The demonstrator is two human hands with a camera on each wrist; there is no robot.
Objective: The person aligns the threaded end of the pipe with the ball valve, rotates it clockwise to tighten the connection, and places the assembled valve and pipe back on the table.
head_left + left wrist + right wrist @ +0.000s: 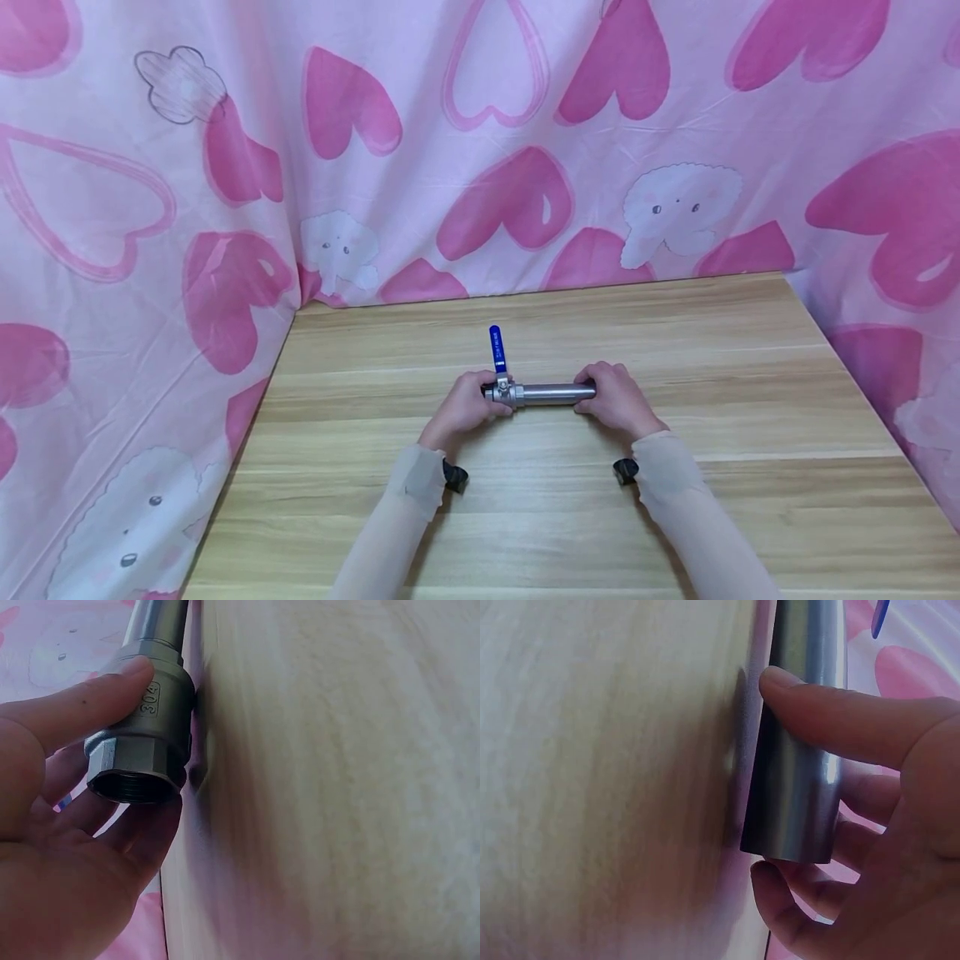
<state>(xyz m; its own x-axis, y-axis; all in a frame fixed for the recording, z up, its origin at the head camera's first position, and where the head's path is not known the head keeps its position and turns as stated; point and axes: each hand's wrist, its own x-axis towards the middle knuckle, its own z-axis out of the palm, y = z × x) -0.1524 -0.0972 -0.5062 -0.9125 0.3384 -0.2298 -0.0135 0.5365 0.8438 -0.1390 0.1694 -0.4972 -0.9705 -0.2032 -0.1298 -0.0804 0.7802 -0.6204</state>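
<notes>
A steel ball valve [507, 393] with a blue lever [496, 346] is joined to a smooth metal pipe [558, 394], both lying crosswise at mid-table. The lever points toward the back. My left hand [465, 407] grips the valve, its thumb on the body [161, 697] marked 304 and its other fingers curled behind; the hexagonal end [131, 761] shows an open threaded mouth. At the opposite end, my right hand [617, 400] holds the pipe [799, 787] between thumb and curled fingers, one fingertip by its rim. The joint's threads are hidden.
The wood-grain table [525, 517] stretches around both arms. A pink curtain [502, 200] with hearts and white cartoon animals hangs along the back and both sides. Black wrist mounts [454, 476] sit at the inner side of each sleeve.
</notes>
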